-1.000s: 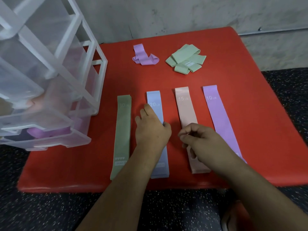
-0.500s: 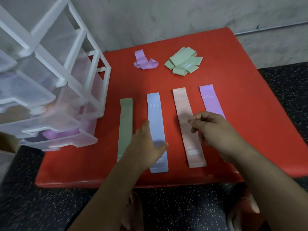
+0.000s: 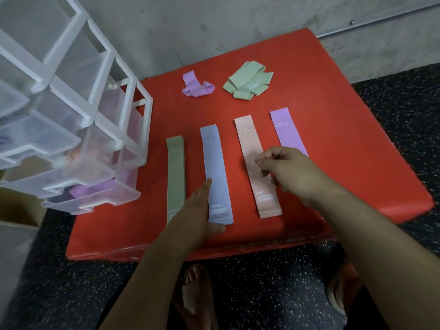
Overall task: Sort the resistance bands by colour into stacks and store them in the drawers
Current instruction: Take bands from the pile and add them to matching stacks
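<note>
Drawer unit [image 3: 71, 115], far left: lowest drawer held lilac bands [image 3: 92, 189], count unreadable. On the red table [image 3: 345, 139] I counted four flat stacks, none stored: green stack [image 3: 175, 177], blue stack [image 3: 215, 163], pink stack [image 3: 252, 148], purple stack [image 3: 288, 129]. Left hand [image 3: 197, 210] lay straight-fingered against the blue stack's edge, gripping nothing. Right hand [image 3: 292, 172] hovered over pink and purple, fingers curled, nothing seen in it. Rear row: purple heap [image 3: 197, 85], pale green heap [image 3: 247, 82], two heaps unsorted. Judged roughly midway.

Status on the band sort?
Left hand on blue stack, near end. Right hand curled above pink stack, nothing seen held. Purple band, green bands loose at back.
</note>
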